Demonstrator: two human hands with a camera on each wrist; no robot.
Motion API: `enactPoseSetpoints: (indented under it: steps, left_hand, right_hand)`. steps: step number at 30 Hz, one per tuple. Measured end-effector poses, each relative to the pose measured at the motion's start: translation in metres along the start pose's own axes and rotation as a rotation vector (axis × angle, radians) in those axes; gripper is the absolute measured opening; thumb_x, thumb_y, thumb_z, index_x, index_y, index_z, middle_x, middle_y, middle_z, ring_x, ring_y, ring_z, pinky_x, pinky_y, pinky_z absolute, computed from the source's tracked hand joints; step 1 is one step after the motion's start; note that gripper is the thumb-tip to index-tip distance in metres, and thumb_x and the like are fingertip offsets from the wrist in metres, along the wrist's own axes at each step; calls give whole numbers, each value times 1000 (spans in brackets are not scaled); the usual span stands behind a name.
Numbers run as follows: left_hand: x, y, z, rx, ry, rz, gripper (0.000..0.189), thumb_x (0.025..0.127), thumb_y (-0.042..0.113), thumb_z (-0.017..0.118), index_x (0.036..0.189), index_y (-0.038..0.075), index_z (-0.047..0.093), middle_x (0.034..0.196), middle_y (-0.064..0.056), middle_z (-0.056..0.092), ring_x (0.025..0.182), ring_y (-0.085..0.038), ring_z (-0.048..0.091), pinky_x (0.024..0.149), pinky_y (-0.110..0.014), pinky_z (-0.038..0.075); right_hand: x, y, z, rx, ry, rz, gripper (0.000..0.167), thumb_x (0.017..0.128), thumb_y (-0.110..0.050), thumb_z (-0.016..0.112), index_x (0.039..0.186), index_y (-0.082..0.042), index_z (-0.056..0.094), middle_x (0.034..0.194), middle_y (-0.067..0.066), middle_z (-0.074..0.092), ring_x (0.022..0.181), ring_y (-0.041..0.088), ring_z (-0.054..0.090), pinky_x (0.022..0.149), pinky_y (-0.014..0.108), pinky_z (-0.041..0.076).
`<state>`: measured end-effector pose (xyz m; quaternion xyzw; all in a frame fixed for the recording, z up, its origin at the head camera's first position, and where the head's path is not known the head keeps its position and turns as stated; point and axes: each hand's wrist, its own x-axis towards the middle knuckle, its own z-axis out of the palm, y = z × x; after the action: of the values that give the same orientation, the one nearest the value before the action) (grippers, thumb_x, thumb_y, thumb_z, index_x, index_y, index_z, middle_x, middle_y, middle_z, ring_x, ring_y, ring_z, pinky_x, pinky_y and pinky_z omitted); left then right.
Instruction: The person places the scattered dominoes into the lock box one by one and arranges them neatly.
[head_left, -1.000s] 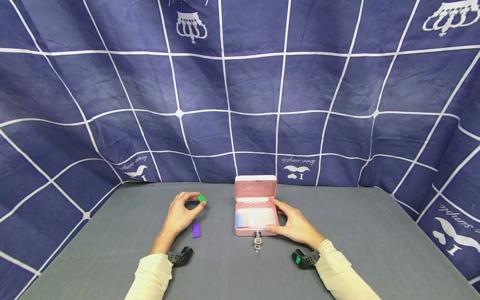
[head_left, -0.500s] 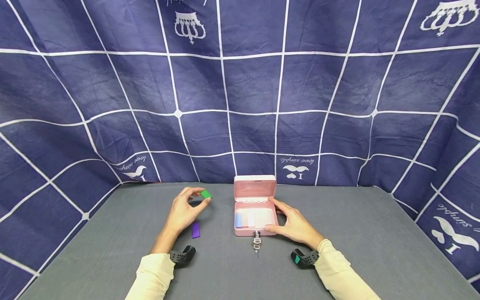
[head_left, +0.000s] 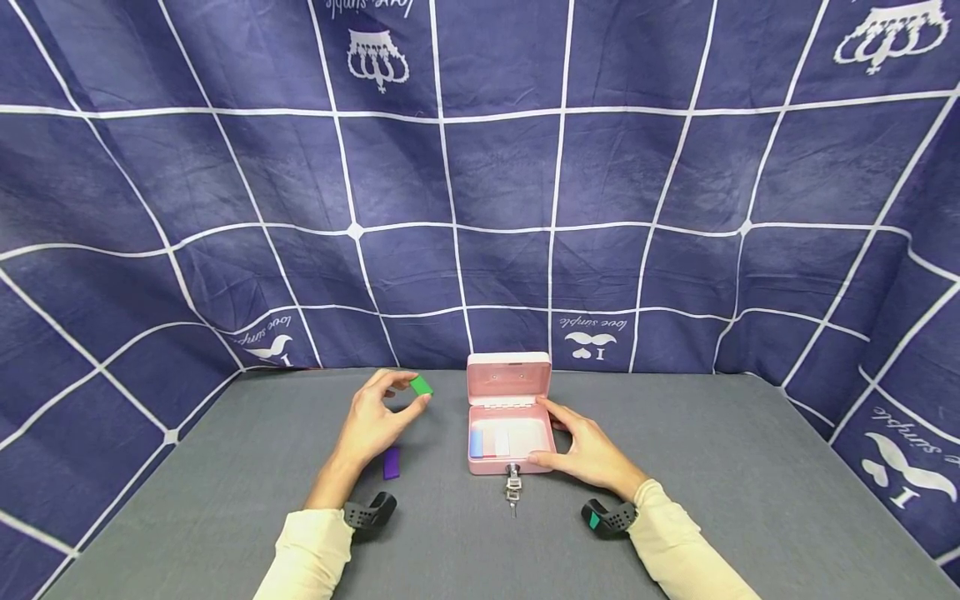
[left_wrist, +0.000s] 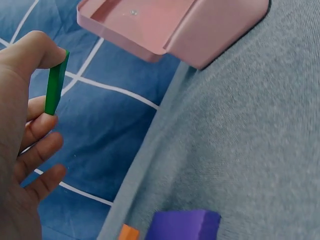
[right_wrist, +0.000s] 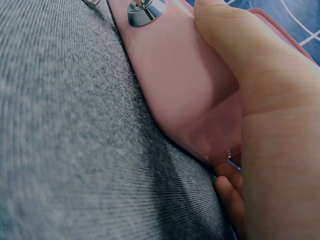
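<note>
My left hand (head_left: 375,421) pinches a flat green block (head_left: 422,385) between thumb and fingertips, raised left of a pink cash box (head_left: 476,465). In the left wrist view the green block (left_wrist: 56,85) is seen edge-on, the lower fingers spread beneath it. The box stands with its lid (head_left: 510,379) tipped back. My right hand (head_left: 588,450) grips the box's right side, thumb at the front corner and fingers toward the back. Inside the box lie a blue block (head_left: 477,442) and paler pieces at the left. Keys (head_left: 513,492) hang from the front lock (right_wrist: 145,12).
A purple block (head_left: 392,463) lies on the grey tabletop (head_left: 465,550) beside my left wrist. Near it, the left wrist view shows the corner of an orange piece (left_wrist: 128,233). A blue cloth (head_left: 495,183) with white lines hangs behind the table.
My left hand has moved right and slightly away from me, carrying the green block closer to the box. My right hand and the box have kept their place.
</note>
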<state>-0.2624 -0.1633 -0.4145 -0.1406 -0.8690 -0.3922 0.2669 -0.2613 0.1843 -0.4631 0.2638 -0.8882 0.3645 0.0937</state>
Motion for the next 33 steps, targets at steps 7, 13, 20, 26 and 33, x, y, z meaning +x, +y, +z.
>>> enactPoseSetpoints:
  steps: [7,13,20,26,33]
  left_hand:
    - [2,11,1,4,17,46,34,80,25,84,110,14,72,96,0,67,94,-19,64,85,-45,53]
    - [3,24,3,-18,6,99,34,78,24,85,108,14,72,96,-1,67,93,-13,63,83,-42,54]
    - [8,37,5,-36,-7,162,34,78,24,84,108,13,71,97,-1,66,93,-16,63,81,-40,54]
    - [11,49,5,-38,-41,193,37,77,25,85,109,14,71,97,4,65,93,-13,62,82,-38,54]
    - [8,58,4,-25,-113,199,37,78,29,85,110,17,71,99,6,67,93,-11,64,83,-34,54]
  right_hand:
    - [-1,0,0,-6,-5,1,91,77,-48,83,152,-18,42,145,7,57,126,22,61,107,48,46]
    - [-1,-1,0,-7,0,1,90,77,-47,83,152,-18,43,145,7,57,126,22,61,107,48,46]
    - [0,-1,-2,-2,-3,6,91,77,-47,84,152,-18,42,145,9,57,126,23,61,107,48,46]
    - [1,0,-4,0,0,11,91,77,-46,84,153,-18,42,145,8,57,127,23,61,108,48,46]
    - [1,-1,-2,14,-14,22,91,76,-47,84,152,-19,42,145,8,57,126,22,61,108,48,46]
